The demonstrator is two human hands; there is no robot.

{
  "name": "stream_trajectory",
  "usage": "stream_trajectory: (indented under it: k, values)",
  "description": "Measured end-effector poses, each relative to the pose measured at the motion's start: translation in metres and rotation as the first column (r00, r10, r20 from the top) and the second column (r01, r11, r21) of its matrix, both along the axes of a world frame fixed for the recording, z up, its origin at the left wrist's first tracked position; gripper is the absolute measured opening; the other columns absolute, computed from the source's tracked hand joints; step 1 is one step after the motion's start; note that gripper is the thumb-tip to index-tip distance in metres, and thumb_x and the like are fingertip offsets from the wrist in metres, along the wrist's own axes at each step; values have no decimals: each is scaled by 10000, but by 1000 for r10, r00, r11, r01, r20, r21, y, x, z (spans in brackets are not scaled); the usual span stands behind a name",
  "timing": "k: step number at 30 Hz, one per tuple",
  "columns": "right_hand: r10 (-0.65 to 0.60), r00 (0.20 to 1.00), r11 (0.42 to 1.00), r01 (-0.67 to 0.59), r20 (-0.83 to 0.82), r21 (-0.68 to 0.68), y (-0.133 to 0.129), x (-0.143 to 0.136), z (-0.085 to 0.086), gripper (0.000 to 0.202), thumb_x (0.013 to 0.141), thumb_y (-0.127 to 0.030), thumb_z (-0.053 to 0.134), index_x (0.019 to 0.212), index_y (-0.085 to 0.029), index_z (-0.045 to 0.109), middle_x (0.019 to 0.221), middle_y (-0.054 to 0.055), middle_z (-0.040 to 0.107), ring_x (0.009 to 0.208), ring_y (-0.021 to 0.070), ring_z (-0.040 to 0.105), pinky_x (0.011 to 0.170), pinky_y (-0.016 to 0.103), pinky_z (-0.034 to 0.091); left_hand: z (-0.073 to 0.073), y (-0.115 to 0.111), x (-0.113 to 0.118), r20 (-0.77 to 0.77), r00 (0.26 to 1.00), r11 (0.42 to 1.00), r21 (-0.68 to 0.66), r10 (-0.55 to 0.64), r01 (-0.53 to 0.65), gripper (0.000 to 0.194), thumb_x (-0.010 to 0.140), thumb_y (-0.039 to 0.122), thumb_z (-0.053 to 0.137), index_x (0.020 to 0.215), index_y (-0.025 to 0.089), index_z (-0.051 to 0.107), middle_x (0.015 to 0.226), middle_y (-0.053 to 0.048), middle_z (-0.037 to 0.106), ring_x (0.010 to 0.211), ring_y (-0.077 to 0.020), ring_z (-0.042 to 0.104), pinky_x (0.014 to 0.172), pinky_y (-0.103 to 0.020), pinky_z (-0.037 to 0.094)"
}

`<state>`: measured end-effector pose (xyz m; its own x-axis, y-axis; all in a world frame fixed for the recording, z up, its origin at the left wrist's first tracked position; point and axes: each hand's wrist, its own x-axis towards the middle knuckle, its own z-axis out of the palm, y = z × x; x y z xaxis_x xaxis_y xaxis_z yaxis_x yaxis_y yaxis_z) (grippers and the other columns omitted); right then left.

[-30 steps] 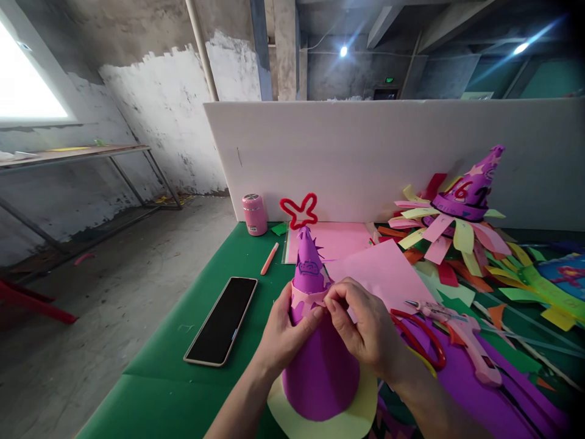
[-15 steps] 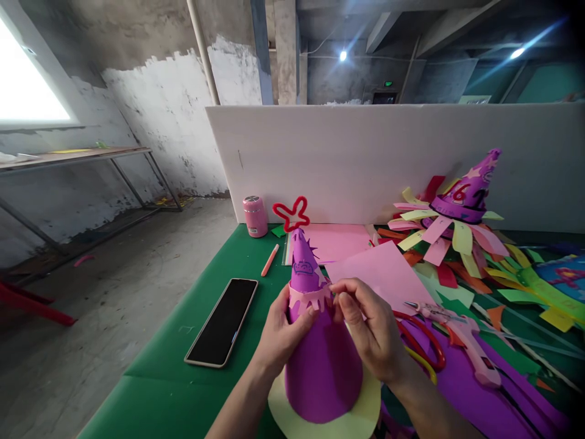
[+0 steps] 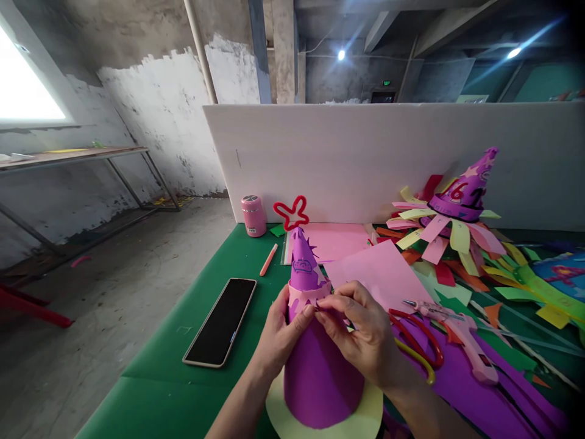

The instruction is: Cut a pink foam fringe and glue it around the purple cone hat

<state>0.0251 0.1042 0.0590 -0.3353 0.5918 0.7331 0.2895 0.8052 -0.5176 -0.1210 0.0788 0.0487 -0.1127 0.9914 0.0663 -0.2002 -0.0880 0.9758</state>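
Observation:
A purple cone hat (image 3: 320, 378) with a pale yellow brim (image 3: 281, 405) stands upright before me. A pink scalloped strip (image 3: 299, 296) goes round its middle, and a red looped pipe cleaner (image 3: 292, 213) tops its tip. My left hand (image 3: 278, 332) is wrapped round the cone's left side, thumb on the strip's lower edge. At the strip's front right, my right hand (image 3: 361, 329) pinches with thumb and index finger; what lies between those fingertips is too small to make out.
A phone (image 3: 220, 322), an orange marker (image 3: 269, 260) and a pink jar (image 3: 253, 216) are at left. Red-handled scissors (image 3: 423, 335), a pink glue gun (image 3: 468, 341) and purple sheets (image 3: 457, 390) lie at right. A decorated hat (image 3: 461, 195) stands behind them.
My right hand has moved left and slightly down along the pink strip, its fingertips now close to my left thumb. My left hand keeps its hold on the cone.

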Motion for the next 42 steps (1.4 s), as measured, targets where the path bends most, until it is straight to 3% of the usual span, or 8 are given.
stream_trajectory:
  k: [6, 13, 19, 30, 37, 42]
  values:
    - [-4, 1000, 1000, 4, -7, 16, 3, -2, 0, 167, 834, -128, 560, 960, -221, 618, 834, 30, 544, 750, 144, 592, 631, 261, 531, -4, -1, -6, -73, 995, 997, 22, -72, 73, 466, 759, 425, 638, 1144, 183, 536, 1150, -87, 638, 1082, -273, 569, 916, -346, 440]
    - [-15, 1000, 996, 13, 19, 90, 5, -2, 0, 160, 833, -121, 564, 941, -229, 609, 811, 25, 548, 722, 142, 592, 612, 258, 526, -6, -1, -7, -75, 988, 989, 55, -132, 136, 555, 673, 362, 731, 1150, 191, 506, 1129, -77, 648, 1035, -261, 596, 867, -328, 473]
    - [-3, 1000, 1000, 3, 4, -10, 2, -1, 4, 102, 834, -116, 552, 884, -201, 581, 821, 34, 547, 739, 141, 577, 621, 258, 516, -5, -2, -7, -42, 983, 981, 63, -181, 183, 535, 672, 315, 735, 1133, 185, 494, 1125, -79, 640, 1022, -258, 601, 817, -304, 493]
    - [11, 998, 996, -16, -58, -86, -2, -3, 3, 98, 813, -105, 573, 834, -200, 580, 802, 20, 539, 686, 123, 547, 577, 235, 473, -6, -4, -10, -38, 980, 977, 83, -195, 198, 625, 649, 287, 762, 1184, 187, 453, 1173, -86, 614, 1074, -264, 568, 861, -307, 466]
    - [113, 988, 980, -128, -102, -152, -4, 6, 3, 242, 797, -105, 560, 1015, -202, 517, 798, 0, 483, 652, 120, 473, 587, 263, 453, -11, -4, -15, 24, 977, 973, 103, -211, 207, 597, 678, 282, 740, 1190, 203, 442, 1129, -83, 629, 1041, -268, 592, 826, -307, 489]
    - [35, 999, 999, -35, 5, -22, -3, 9, -5, 153, 822, -117, 585, 948, -202, 585, 835, 24, 553, 711, 125, 549, 611, 244, 483, -14, -3, -18, 54, 973, 970, 104, -226, 219, 546, 695, 287, 727, 1167, 217, 463, 1186, -85, 612, 1095, -275, 565, 825, -288, 485]
